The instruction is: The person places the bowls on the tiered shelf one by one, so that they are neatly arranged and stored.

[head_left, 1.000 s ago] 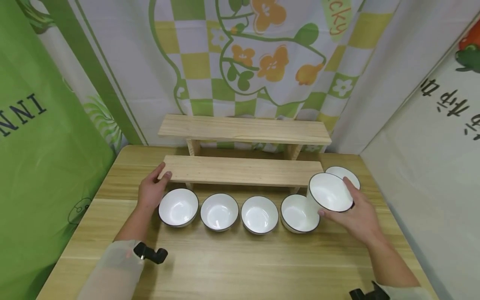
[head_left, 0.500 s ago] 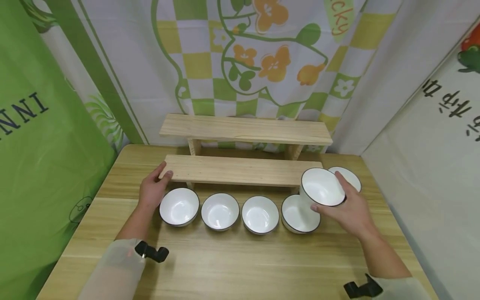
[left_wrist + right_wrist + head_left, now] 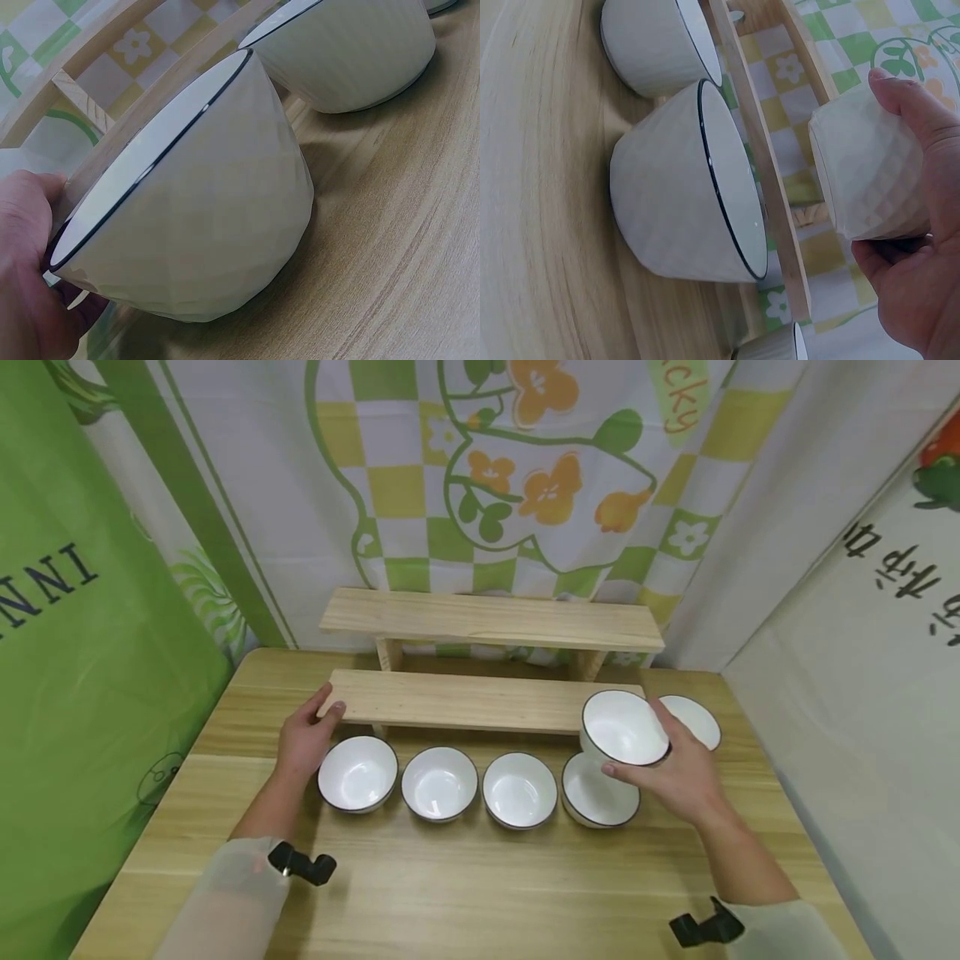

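Note:
My right hand (image 3: 686, 781) grips a white, dark-rimmed bowl (image 3: 624, 728) by its right side, thumb near the front and fingers behind. That bowl is raised near the right end of the lower shelf board (image 3: 465, 700), overlapping it in the head view. In the right wrist view the held bowl (image 3: 877, 169) shows its faceted outer wall. At the board's left end my left hand (image 3: 303, 745) holds the edge, thumb on top; its other fingers are partly hidden. Just beside that hand stands the leftmost bowl (image 3: 358, 774), which covers part of the hand in the left wrist view.
Several matching bowls line the tabletop (image 3: 450, 885) in front of the two-tier wooden stand, the rightmost bowl (image 3: 600, 797) below the held one. Another bowl (image 3: 693, 722) lies behind my right hand. The upper board (image 3: 491, 617) stands before a patterned curtain (image 3: 405, 493).
My right hand has carried the bowl leftward and slightly up in the head view, toward the lower board's right end. The left hand stays on the board's left end.

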Demonstrator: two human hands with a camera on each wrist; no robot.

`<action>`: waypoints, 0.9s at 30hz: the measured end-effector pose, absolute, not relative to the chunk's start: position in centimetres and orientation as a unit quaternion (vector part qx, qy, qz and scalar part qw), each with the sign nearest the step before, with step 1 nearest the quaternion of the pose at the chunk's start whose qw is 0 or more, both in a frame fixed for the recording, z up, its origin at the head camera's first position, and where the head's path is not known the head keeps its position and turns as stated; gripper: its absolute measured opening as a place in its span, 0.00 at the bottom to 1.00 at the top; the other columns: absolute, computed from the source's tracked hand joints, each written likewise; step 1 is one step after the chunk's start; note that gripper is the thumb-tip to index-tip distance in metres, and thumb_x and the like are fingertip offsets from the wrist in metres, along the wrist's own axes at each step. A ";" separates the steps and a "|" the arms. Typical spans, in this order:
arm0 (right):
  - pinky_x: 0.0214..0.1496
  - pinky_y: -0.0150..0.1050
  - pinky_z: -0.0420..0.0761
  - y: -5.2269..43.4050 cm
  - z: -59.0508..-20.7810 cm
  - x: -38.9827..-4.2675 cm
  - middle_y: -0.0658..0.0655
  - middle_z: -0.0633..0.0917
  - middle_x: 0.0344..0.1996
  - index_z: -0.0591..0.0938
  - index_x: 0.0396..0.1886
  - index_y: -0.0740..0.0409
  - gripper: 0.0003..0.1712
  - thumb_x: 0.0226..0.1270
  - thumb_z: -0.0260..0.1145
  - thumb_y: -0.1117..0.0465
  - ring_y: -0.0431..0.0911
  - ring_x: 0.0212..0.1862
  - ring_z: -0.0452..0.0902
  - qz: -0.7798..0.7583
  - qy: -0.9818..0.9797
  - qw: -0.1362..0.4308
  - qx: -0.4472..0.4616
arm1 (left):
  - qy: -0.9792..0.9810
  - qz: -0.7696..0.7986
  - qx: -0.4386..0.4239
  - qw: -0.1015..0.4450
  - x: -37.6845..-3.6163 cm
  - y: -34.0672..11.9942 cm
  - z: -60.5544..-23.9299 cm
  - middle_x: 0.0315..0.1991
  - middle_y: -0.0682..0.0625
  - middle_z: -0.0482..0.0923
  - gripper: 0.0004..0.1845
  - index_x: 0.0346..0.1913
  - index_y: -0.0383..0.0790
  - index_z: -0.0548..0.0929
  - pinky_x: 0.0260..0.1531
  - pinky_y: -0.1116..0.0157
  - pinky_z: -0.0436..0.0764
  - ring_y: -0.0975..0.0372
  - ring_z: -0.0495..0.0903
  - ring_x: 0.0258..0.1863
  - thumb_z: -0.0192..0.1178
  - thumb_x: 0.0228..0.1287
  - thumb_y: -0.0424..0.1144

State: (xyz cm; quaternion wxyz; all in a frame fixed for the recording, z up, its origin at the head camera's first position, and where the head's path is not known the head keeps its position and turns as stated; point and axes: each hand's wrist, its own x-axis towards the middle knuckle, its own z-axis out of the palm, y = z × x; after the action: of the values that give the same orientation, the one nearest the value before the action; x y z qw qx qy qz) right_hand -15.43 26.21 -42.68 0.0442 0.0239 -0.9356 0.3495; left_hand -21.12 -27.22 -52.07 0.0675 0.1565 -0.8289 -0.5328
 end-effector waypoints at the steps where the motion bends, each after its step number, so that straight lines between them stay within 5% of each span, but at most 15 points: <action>1: 0.64 0.66 0.60 26.0 -42.7 -15.5 0.65 0.60 0.72 0.49 0.77 0.36 0.71 0.34 0.80 0.34 0.65 0.71 0.55 0.349 -0.936 0.042 0.025 | -0.829 -0.533 0.156 0.068 -21.1 -27.3 -52.0 0.71 0.52 0.62 0.36 0.70 0.62 0.67 0.64 0.56 0.69 0.57 0.65 0.67 0.58 0.60 0.66; 20: 0.62 0.64 0.64 24.0 -41.6 -16.7 0.63 0.62 0.72 0.50 0.77 0.34 0.72 0.32 0.79 0.31 0.63 0.69 0.58 0.353 -0.934 0.034 0.032 | -0.827 -0.536 0.152 0.073 -21.2 -27.0 -51.9 0.71 0.50 0.62 0.35 0.70 0.61 0.68 0.63 0.57 0.69 0.59 0.65 0.66 0.58 0.61 0.65; 27: 0.64 0.68 0.59 22.7 -41.0 -17.6 0.64 0.57 0.74 0.51 0.77 0.39 0.71 0.33 0.80 0.33 0.62 0.73 0.50 0.368 -0.928 0.035 0.054 | -0.828 -0.534 0.153 0.076 -21.0 -27.1 -51.9 0.71 0.51 0.63 0.34 0.69 0.60 0.68 0.65 0.58 0.67 0.58 0.62 0.69 0.59 0.61 0.64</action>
State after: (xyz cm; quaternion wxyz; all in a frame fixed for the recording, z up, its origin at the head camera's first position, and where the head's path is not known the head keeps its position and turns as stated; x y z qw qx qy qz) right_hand -17.58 22.70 -41.05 0.0346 0.0535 -0.9275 0.3683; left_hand -21.02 -27.11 -51.92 0.0759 0.1535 -0.8278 -0.5343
